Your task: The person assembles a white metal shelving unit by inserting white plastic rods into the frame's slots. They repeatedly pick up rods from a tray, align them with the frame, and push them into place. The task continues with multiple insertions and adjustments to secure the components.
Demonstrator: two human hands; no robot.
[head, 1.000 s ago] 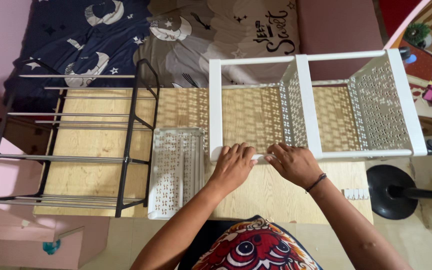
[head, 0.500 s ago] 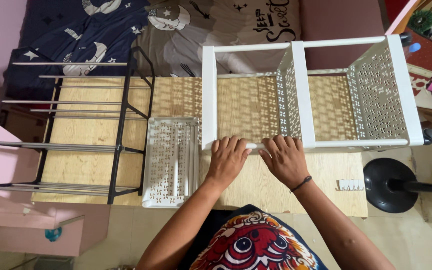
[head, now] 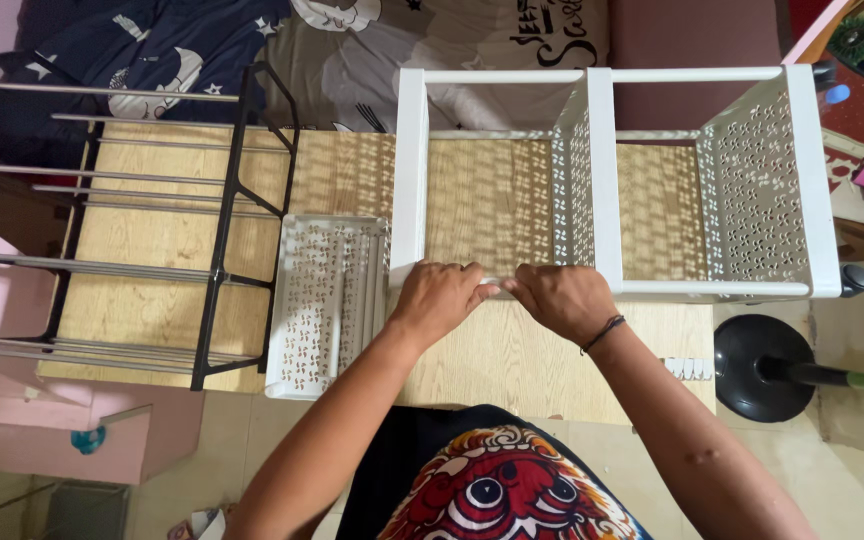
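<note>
White plastic rack (head: 607, 180) lies on its side on the wooden surface (head: 512, 360); both hands, left hand (head: 439, 298) and right hand (head: 559, 298), are curled, pinching its near rail. Likely seating that rail; firm, even pressure seems needed. A loose panel (head: 327, 300) and black metal rack (head: 132, 220) lie left, bedding (head: 202, 50) beyond

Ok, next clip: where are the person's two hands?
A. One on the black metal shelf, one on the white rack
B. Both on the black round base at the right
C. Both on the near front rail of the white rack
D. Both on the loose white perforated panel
C: the left hand and right hand meet side by side on the near rail of the white rack, apart from the loose perforated panel to the left.
</note>
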